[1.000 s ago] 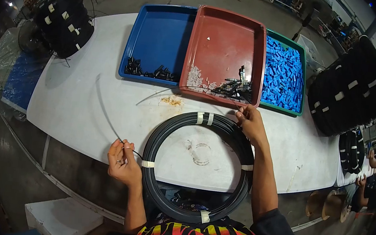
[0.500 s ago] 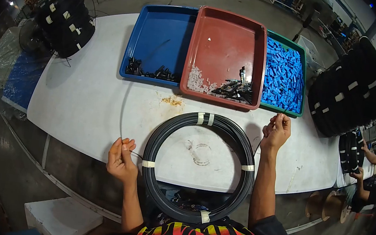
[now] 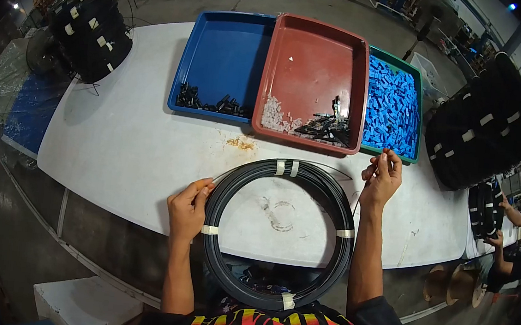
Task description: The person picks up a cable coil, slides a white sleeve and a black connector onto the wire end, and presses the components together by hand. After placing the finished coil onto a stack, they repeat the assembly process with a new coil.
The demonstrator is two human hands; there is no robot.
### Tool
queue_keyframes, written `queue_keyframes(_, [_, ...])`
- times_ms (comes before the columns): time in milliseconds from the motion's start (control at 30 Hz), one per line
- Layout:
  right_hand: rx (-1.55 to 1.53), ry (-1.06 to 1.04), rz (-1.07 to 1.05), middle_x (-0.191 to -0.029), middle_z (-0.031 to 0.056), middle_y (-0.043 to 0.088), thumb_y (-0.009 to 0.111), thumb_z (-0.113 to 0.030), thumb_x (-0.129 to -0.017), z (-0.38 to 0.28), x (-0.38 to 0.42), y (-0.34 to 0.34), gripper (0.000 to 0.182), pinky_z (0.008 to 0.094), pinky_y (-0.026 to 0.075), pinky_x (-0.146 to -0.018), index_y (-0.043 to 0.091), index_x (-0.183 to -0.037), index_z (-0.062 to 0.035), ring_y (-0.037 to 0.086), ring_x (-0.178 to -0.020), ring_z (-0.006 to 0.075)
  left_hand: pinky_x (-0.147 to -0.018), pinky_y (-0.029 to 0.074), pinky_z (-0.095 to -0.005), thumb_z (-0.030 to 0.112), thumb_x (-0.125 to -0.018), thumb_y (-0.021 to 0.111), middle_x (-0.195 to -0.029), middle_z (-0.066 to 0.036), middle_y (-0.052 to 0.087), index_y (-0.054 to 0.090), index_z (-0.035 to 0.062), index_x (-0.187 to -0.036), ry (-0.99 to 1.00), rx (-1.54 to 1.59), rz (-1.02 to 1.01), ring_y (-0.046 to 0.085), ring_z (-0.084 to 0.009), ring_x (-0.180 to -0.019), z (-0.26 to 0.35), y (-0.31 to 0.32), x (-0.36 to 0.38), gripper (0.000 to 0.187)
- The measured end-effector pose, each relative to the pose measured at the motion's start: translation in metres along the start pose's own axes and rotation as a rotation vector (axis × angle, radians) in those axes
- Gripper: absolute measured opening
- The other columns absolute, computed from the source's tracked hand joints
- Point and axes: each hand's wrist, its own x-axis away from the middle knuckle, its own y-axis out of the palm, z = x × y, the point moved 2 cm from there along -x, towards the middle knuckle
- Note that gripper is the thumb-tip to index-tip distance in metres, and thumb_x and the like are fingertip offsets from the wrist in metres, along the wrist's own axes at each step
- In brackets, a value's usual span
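A coil of black cable, bound with pieces of pale tape, lies over the table's front edge, its lower part against my shirt. At the coil's left side, my left hand is closed in a pinch on a loose cable end; this strand curves along the top of the ring to the right. My right hand is pinched on another thin cable end rising from the coil's right side, just in front of the green tray. The fingers hide the gripped bits.
A blue tray with black pieces, a red tray with clear and black pieces, and blue parts line the table's back. Stacked coils stand left, more coils right. Another person's hand touches coils at far right.
My left hand has moved right and up to the coil's side, and its cable strand now bends over the ring's top instead of standing up on the left. My right hand has barely shifted.
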Motion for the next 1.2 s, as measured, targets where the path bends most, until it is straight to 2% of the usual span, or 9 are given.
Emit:
queue_keyframes(300, [0.099,-0.099,-0.188,-0.087,0.0099,0.068,0.064,-0.008,-0.099,-0.028,-0.033,0.032,0.019,0.0245,0.043,-0.049,0.062,-0.117,-0.001,0.054,-0.055,0.0088,-0.086,0.058,-0.0347,0.002,-0.093,0.067,-0.107,-0.023,0.075,0.071,-0.0016,-0.121,-0.268,-0.24,-0.435,0.075,-0.0311,-0.1,0.035,-0.006,-0.024,0.029])
queue_keyframes(367, [0.199,-0.141,-0.226,-0.089,0.0085,0.068,0.063,-0.006,-0.099,-0.033,-0.038,0.047,0.019,0.0236,0.041,-0.049,0.062,-0.117,-0.0005,0.052,-0.056,0.007,-0.098,0.053,-0.0388,0.003,-0.087,0.073,-0.125,-0.026,0.068,0.06,0.0033,-0.139,-0.162,0.145,-0.43,0.067,-0.0387,-0.117,0.021,-0.001,-0.018,0.054])
queue_keyframes(500, [0.373,-0.119,-0.307,-0.093,0.0051,0.067,0.061,-0.007,-0.099,-0.042,-0.05,0.081,0.018,0.0219,0.037,-0.049,0.062,-0.117,-0.0011,0.047,-0.057,0.0044,-0.111,0.043,-0.0451,-0.008,-0.077,0.072,-0.141,-0.027,0.056,0.041,0.0071,-0.153,-0.085,-0.246,-0.475,0.052,-0.045,-0.133,0.057,0.017,-0.007,0.083])
queue_keyframes(600, [0.543,-0.248,-0.328,-0.092,0.0025,0.067,0.061,-0.006,-0.098,-0.043,-0.067,0.113,0.018,0.0215,0.037,-0.05,0.063,-0.116,-0.0029,0.048,-0.062,0.004,-0.111,0.044,-0.041,-0.011,-0.074,0.073,-0.138,-0.025,0.061,0.048,0.005,-0.148,-0.069,-0.214,-0.538,0.056,-0.0409,-0.132,0.053,0.015,-0.015,0.079])
queue_keyframes(633, [0.498,-0.219,-0.284,-0.092,0.0064,0.069,0.063,-0.003,-0.094,-0.05,-0.066,0.125,0.015,0.0316,0.053,-0.078,0.067,-0.107,0.0008,0.065,-0.079,0.0158,-0.109,0.046,-0.0411,-0.012,-0.074,0.071,-0.136,-0.023,0.062,0.051,0.0053,-0.144,0.009,-0.201,-0.543,0.058,-0.04,-0.13,0.053,0.015,-0.019,0.075])
queue_keyframes(733, [0.573,-0.361,-0.292,-0.094,0.011,0.073,0.064,-0.005,-0.093,-0.061,-0.083,0.163,0.017,0.032,0.054,-0.079,0.068,-0.108,0.0016,0.069,-0.086,0.0175,-0.112,0.044,-0.0425,-0.011,-0.077,0.067,-0.142,-0.022,0.057,0.051,0.0052,-0.144,-0.012,-0.096,-0.697,0.053,-0.0406,-0.134,0.047,0.019,-0.039,0.07])
queue_keyframes(933, [0.668,-0.449,-0.312,-0.099,0.0169,0.076,0.067,-0.015,-0.092,-0.078,-0.097,0.215,0.023,0.0365,0.055,-0.084,0.072,-0.108,0.0016,0.073,-0.091,0.0256,-0.103,0.05,-0.039,-0.01,-0.074,0.071,-0.131,-0.018,0.067,0.055,0.0062,-0.141,0.018,-0.09,-0.927,0.066,-0.0326,-0.118,0.038,0.05,-0.093,0.071])
queue_keyframes(1033, [0.667,-0.413,-0.285,-0.101,0.0167,0.076,0.067,-0.018,-0.093,-0.089,-0.091,0.228,0.024,0.0377,0.055,-0.084,0.073,-0.109,0.0,0.073,-0.093,0.0274,-0.108,0.048,-0.0387,-0.009,-0.069,0.07,-0.131,-0.018,0.067,0.058,0.0038,-0.137,0.399,-0.025,-1.028,0.064,-0.0313,-0.123,0.025,0.078,-0.12,0.071])
queue_keyframes(1200, [0.756,-0.538,-0.312,-0.096,0.0167,0.075,0.066,-0.011,-0.091,-0.1,-0.062,0.234,0.015,0.0396,0.055,-0.081,0.072,-0.102,-0.0032,0.072,-0.09,0.0294,-0.112,0.044,-0.0394,-0.011,-0.072,0.063,-0.136,-0.017,0.063,0.056,0.0053,-0.138,0.428,0.084,-1.211,0.057,-0.034,-0.13,0.027,0.131,-0.137,0.069])
